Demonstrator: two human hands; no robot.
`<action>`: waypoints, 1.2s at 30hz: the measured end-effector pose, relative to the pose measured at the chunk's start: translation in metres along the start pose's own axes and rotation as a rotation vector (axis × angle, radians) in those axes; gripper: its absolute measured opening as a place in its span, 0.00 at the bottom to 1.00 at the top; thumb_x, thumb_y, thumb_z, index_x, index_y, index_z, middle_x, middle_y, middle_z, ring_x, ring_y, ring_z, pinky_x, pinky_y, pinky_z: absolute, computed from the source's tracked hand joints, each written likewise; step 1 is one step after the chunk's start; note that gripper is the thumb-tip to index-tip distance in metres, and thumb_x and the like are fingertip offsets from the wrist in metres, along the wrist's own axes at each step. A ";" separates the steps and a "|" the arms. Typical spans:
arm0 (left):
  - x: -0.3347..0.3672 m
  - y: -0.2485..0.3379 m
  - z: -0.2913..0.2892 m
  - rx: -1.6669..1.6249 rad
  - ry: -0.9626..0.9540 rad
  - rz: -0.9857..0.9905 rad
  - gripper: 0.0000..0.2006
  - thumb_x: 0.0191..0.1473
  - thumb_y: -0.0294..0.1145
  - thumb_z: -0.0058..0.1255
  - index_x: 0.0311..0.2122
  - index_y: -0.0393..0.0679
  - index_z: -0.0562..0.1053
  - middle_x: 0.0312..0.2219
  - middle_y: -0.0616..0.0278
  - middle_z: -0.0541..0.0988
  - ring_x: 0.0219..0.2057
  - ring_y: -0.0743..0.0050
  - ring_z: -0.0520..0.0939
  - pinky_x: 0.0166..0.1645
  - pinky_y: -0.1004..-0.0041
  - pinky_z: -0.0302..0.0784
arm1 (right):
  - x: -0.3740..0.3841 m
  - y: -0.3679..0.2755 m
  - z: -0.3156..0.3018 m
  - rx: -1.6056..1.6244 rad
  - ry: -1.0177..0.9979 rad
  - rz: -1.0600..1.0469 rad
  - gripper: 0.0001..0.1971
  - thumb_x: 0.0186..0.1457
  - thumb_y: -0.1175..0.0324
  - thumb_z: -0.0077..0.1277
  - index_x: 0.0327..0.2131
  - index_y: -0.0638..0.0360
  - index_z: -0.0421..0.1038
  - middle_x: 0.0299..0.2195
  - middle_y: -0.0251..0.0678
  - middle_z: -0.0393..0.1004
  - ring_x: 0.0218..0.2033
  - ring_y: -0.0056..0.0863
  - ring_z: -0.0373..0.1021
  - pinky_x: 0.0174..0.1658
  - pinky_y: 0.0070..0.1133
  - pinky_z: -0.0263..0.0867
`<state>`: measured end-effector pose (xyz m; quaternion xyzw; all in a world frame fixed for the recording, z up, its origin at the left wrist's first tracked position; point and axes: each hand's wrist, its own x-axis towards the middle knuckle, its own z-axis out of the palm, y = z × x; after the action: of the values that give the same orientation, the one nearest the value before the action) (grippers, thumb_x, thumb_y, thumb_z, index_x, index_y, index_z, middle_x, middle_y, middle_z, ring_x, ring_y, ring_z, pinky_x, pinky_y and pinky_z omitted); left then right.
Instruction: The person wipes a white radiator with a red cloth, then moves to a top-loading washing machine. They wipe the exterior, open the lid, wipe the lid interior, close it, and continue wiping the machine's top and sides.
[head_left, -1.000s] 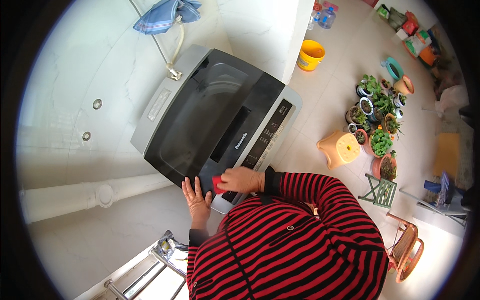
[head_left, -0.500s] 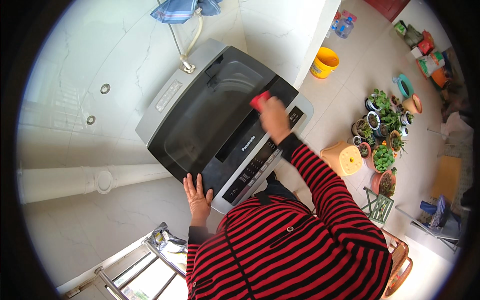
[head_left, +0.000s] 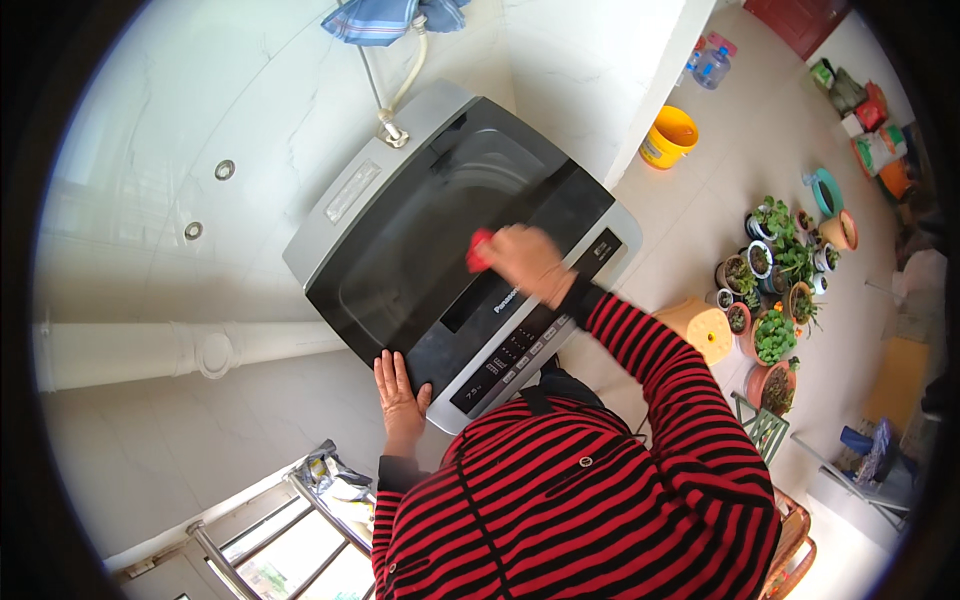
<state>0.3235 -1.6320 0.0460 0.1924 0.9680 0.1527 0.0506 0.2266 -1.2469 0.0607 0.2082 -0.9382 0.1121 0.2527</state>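
In front of me stands a top-loading washing machine [head_left: 440,250] with a grey body, its dark see-through lid [head_left: 430,200] down. My right hand [head_left: 528,262] is closed around a small red cloth [head_left: 480,250] and presses it on the lid near the handle recess. The cloth is partly hidden by the fingers and a little blurred. At the lid's near left corner, my left hand [head_left: 402,405] lies flat with its fingers stretched out, touching the edge and holding nothing. A control panel [head_left: 535,335] with buttons runs along the machine's near side.
A hose and tap [head_left: 395,130] join the machine at the back. A thick white pipe [head_left: 130,355] runs along the left wall. On the floor to the right are a yellow bucket [head_left: 668,137], a yellow stool [head_left: 700,328] and several potted plants [head_left: 775,335].
My right hand has swept the red cloth leftward across the lid, toward its middle. The left hand keeps its place on the corner. The whole view has shifted slightly.
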 end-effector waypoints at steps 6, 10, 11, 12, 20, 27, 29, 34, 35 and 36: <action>0.000 0.008 -0.001 -0.043 0.053 -0.059 0.42 0.59 0.43 0.57 0.73 0.47 0.51 0.74 0.52 0.43 0.74 0.41 0.43 0.75 0.52 0.47 | -0.008 0.134 -0.019 0.058 0.097 0.711 0.09 0.59 0.70 0.51 0.43 0.55 0.76 0.34 0.47 0.74 0.35 0.51 0.73 0.38 0.41 0.71; -0.001 0.012 0.002 -0.061 0.063 -0.124 0.41 0.58 0.42 0.58 0.73 0.50 0.52 0.74 0.52 0.42 0.74 0.41 0.43 0.74 0.51 0.47 | 0.026 0.086 0.008 -0.017 0.038 0.519 0.03 0.53 0.72 0.52 0.33 0.57 0.72 0.31 0.45 0.72 0.34 0.48 0.73 0.37 0.41 0.71; -0.002 0.012 0.003 -0.051 0.068 -0.127 0.41 0.58 0.42 0.58 0.73 0.50 0.53 0.74 0.52 0.42 0.74 0.41 0.43 0.74 0.51 0.48 | 0.037 0.055 0.020 -0.006 0.119 0.407 0.03 0.54 0.71 0.51 0.32 0.57 0.72 0.31 0.44 0.72 0.32 0.47 0.73 0.36 0.40 0.71; -0.001 0.012 0.003 -0.046 0.071 -0.130 0.41 0.58 0.42 0.58 0.73 0.51 0.53 0.74 0.52 0.42 0.74 0.41 0.43 0.74 0.51 0.48 | 0.048 0.024 0.029 -0.011 0.100 0.337 0.03 0.55 0.70 0.50 0.31 0.57 0.71 0.30 0.43 0.71 0.31 0.44 0.73 0.34 0.38 0.71; 0.001 0.017 0.012 -0.057 0.185 -0.151 0.43 0.59 0.40 0.57 0.73 0.43 0.49 0.73 0.50 0.46 0.74 0.42 0.45 0.75 0.52 0.46 | 0.072 -0.119 0.040 0.292 -0.005 -0.254 0.05 0.52 0.66 0.53 0.29 0.54 0.75 0.30 0.33 0.73 0.31 0.32 0.74 0.32 0.30 0.72; 0.002 0.027 0.013 -0.070 0.184 -0.234 0.41 0.59 0.37 0.55 0.73 0.42 0.50 0.73 0.50 0.48 0.74 0.42 0.45 0.76 0.54 0.44 | 0.077 0.052 0.024 -0.021 0.043 -0.065 0.04 0.55 0.66 0.50 0.31 0.50 0.75 0.30 0.37 0.73 0.32 0.40 0.75 0.31 0.34 0.74; 0.002 0.028 0.011 -0.096 0.181 -0.241 0.41 0.59 0.37 0.55 0.73 0.42 0.50 0.73 0.51 0.48 0.74 0.42 0.45 0.76 0.54 0.45 | 0.075 0.109 0.012 -0.204 -0.057 0.198 0.06 0.57 0.67 0.50 0.38 0.52 0.73 0.34 0.40 0.73 0.34 0.42 0.75 0.32 0.36 0.74; 0.004 0.030 0.011 -0.126 0.202 -0.248 0.40 0.59 0.37 0.55 0.73 0.42 0.51 0.73 0.53 0.48 0.74 0.43 0.45 0.75 0.54 0.45 | 0.095 0.135 0.030 -0.156 -0.078 0.575 0.06 0.57 0.69 0.50 0.38 0.55 0.73 0.36 0.46 0.74 0.35 0.49 0.76 0.36 0.41 0.74; 0.004 0.030 0.012 -0.115 0.203 -0.253 0.40 0.59 0.37 0.55 0.73 0.42 0.51 0.73 0.53 0.48 0.74 0.43 0.45 0.75 0.54 0.45 | 0.105 0.117 0.040 -0.137 -0.080 0.619 0.06 0.58 0.68 0.49 0.37 0.57 0.73 0.36 0.46 0.74 0.33 0.48 0.76 0.35 0.41 0.74; 0.003 0.029 0.012 -0.101 0.211 -0.252 0.40 0.60 0.38 0.54 0.73 0.42 0.51 0.73 0.53 0.48 0.74 0.43 0.45 0.75 0.54 0.45 | 0.113 0.090 0.050 -0.069 -0.030 0.535 0.06 0.57 0.69 0.49 0.36 0.58 0.73 0.36 0.49 0.75 0.32 0.49 0.76 0.35 0.42 0.74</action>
<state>0.3328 -1.6014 0.0435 0.0498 0.9755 0.2132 -0.0231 0.0759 -1.2201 0.0679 -0.0545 -0.9668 0.1396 0.2070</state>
